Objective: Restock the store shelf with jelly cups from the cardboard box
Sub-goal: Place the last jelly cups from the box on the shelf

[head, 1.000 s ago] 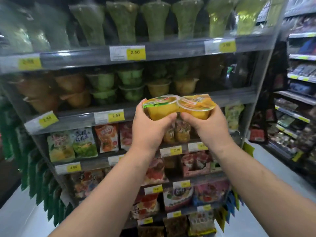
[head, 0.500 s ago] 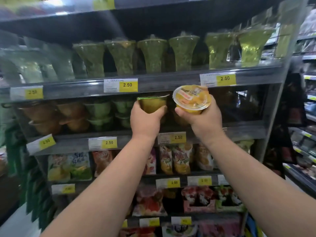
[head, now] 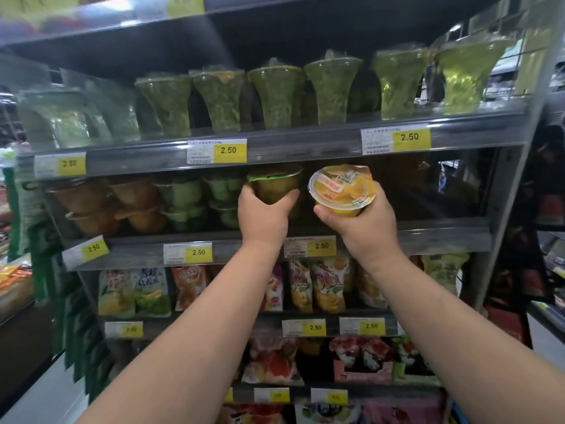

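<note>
My left hand (head: pixel 264 212) grips a yellow jelly cup with a green-edged lid (head: pixel 275 186), held just inside the second shelf (head: pixel 443 237) beside stacked green cups (head: pixel 186 197). My right hand (head: pixel 363 224) grips a second yellow jelly cup (head: pixel 341 191), tilted so its printed lid faces me, in front of the same shelf's dark open space on the right. The cardboard box is out of view.
Stacked orange cups (head: pixel 122 206) fill the shelf's left end. Tall green cups (head: pixel 275 96) line the shelf above. Snack pouches (head: pixel 318 289) fill the lower shelves. Yellow price tags (head: pixel 229 149) run along the shelf edges. Another shelving unit (head: pixel 550 209) stands at the right.
Both hands have risen from the lower shelf level to the second shelf. The left cup has gone in under the shelf above; the right cup has tilted its lid toward me.
</note>
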{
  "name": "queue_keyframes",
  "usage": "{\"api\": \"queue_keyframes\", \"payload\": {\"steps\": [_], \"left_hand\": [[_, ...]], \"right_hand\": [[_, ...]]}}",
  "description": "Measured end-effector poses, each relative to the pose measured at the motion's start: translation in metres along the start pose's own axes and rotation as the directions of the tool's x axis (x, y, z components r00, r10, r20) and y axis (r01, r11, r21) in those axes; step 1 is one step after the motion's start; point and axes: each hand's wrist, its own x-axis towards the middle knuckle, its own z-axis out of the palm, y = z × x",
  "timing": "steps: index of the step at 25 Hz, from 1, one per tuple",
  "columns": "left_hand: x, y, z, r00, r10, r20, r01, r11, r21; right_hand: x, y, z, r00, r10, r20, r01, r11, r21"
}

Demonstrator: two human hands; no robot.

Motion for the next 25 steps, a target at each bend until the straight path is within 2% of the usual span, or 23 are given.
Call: {"api": "queue_keyframes", "payload": {"steps": [6, 14, 17, 25], "left_hand": [[0.005, -0.001, 0.003, 1.000, -0.027, 0.012, 0.026, 0.999, 0.022], [0.008, -0.001, 0.015, 1.000, -0.017, 0.015, 0.016, 0.998, 0.065], [0.009, -0.002, 0.016, 1.000, 0.011, 0.010, -0.012, 0.996, 0.090], [0.004, -0.002, 0.013, 1.000, 0.022, 0.011, -0.023, 0.992, 0.122]], "right_hand": [[0.019, -0.016, 0.003, 0.992, 0.125, -0.022, -0.127, 0.969, -0.210], [0.047, -0.008, 0.026, 0.960, 0.281, 0.001, -0.280, 0.957, -0.079], [0.045, -0.007, 0.033, 0.962, 0.272, -0.010, -0.272, 0.960, -0.063], [0.038, -0.006, 0.031, 0.974, 0.224, -0.032, -0.226, 0.956, -0.184]]}}
